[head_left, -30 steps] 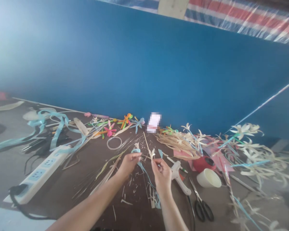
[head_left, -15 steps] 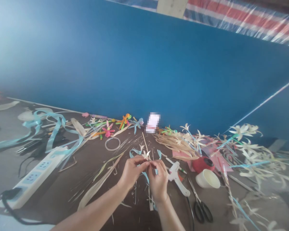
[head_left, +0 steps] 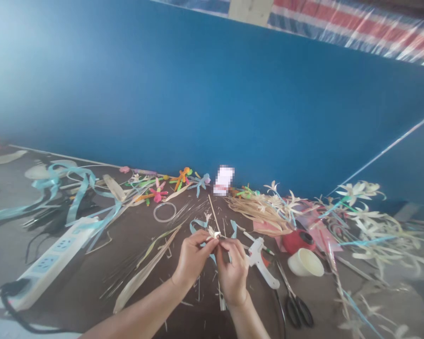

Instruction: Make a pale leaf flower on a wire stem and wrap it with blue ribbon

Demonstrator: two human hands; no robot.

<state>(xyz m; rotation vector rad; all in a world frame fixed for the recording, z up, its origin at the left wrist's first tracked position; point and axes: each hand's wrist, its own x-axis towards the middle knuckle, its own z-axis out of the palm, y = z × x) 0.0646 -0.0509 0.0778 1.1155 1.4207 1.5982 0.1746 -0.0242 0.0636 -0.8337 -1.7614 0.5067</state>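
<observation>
Between my fingertips is a small cream-coloured flower (head_left: 213,232) with pointed petals, held over the middle of the dark table (head_left: 144,282). My left hand (head_left: 194,254) pinches it from the left, thumb and forefinger closed at its base. My right hand (head_left: 232,263) meets it there, its fingers also closed on the flower's base. What lies beneath the fingertips is hidden. Pale blue ribbon (head_left: 198,224) curls behind my hands. Just right of my right hand lies a white glue gun (head_left: 262,263), with black-handled scissors (head_left: 294,296) beside it.
At right stand a white cup (head_left: 305,262) and a red spool (head_left: 297,241), near many cream flowers (head_left: 360,193) on stems. A white power strip (head_left: 49,259) lies at left. Dried husk strips (head_left: 146,270) and a clear ring (head_left: 164,212) lie nearer. A blue wall (head_left: 198,94) rises behind.
The flower has come down closer to my fingertips and turned, its petals now just above my left thumb. Both hands stay nearly in place.
</observation>
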